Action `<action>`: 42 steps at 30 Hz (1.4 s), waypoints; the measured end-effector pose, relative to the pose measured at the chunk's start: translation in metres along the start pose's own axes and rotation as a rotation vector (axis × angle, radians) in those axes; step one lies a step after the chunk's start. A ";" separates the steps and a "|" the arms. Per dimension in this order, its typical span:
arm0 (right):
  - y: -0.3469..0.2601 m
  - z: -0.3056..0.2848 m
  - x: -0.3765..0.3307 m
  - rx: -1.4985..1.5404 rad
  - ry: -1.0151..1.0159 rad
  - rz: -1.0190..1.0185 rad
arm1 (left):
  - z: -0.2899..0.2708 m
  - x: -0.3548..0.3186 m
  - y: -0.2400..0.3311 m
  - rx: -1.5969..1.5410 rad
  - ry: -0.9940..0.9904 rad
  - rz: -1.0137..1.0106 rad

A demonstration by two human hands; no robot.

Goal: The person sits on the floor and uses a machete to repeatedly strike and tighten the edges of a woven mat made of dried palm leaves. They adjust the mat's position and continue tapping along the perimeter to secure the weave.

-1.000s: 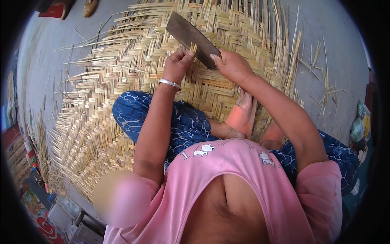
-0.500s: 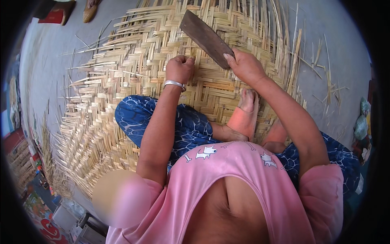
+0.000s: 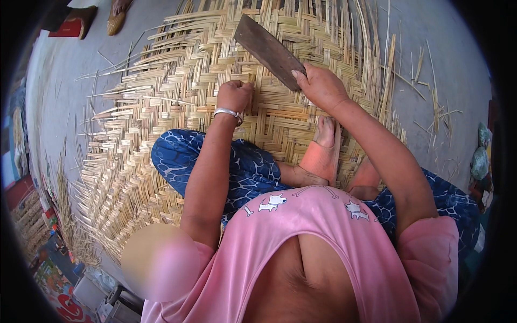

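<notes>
Under my hands spreads a large woven mat (image 3: 161, 118) of flat, straw-coloured split strips, on which I sit. My right hand (image 3: 323, 89) is closed around the near end of a dark brown flat slat (image 3: 266, 51), wood or metal I cannot tell. It points up and left, tilted across the weave. To its left, my left hand (image 3: 235, 96), with a silver bangle at the wrist, is closed at the mat's surface. Its thumb and forefinger pinch together beside a strip. What lies inside those fingers is hidden.
Loose strip ends stick out along the mat's far and left edges. Scattered split pieces (image 3: 436, 110) lie on the grey floor (image 3: 458, 70) to the right. Another person's shod foot (image 3: 117, 19) shows at the far left. A straw bundle (image 3: 81, 245) and clutter stand at the lower left.
My left hand has shifted slightly nearer and to the left. The slat in my right hand has moved a little to the left. Both hands remain closed.
</notes>
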State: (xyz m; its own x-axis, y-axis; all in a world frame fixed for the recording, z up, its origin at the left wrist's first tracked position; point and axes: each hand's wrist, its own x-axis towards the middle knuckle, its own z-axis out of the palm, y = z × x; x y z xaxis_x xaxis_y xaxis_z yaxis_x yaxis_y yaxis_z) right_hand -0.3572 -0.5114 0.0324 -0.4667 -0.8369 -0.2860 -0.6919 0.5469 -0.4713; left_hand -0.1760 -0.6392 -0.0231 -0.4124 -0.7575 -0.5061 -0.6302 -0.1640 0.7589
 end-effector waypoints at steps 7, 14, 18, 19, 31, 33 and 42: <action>0.001 0.003 0.000 -0.017 0.026 -0.008 | 0.002 0.009 -0.012 0.035 -0.026 -0.017; -0.005 -0.001 -0.001 -0.014 -0.004 0.012 | 0.007 0.014 -0.010 0.064 0.044 0.000; -0.003 0.000 -0.001 -0.003 -0.002 0.012 | 0.019 0.011 0.002 0.365 0.155 0.056; -0.003 0.001 0.000 0.001 0.013 0.007 | 0.020 0.010 0.007 0.416 0.183 0.057; -0.007 0.001 -0.004 -0.046 0.030 0.003 | -0.014 -0.016 0.004 0.464 -0.084 0.151; -0.005 0.001 -0.002 -0.030 0.007 -0.011 | -0.011 -0.018 0.003 0.531 -0.024 0.178; -0.009 -0.001 -0.003 -0.012 0.007 -0.014 | -0.010 -0.008 0.001 0.484 0.057 0.144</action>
State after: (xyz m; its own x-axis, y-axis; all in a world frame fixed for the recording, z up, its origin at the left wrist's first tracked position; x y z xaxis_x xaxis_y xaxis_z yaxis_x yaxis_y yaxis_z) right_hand -0.3501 -0.5133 0.0383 -0.4601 -0.8446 -0.2738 -0.7053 0.5350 -0.4651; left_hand -0.1668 -0.6395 -0.0144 -0.4893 -0.7865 -0.3769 -0.8079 0.2459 0.5356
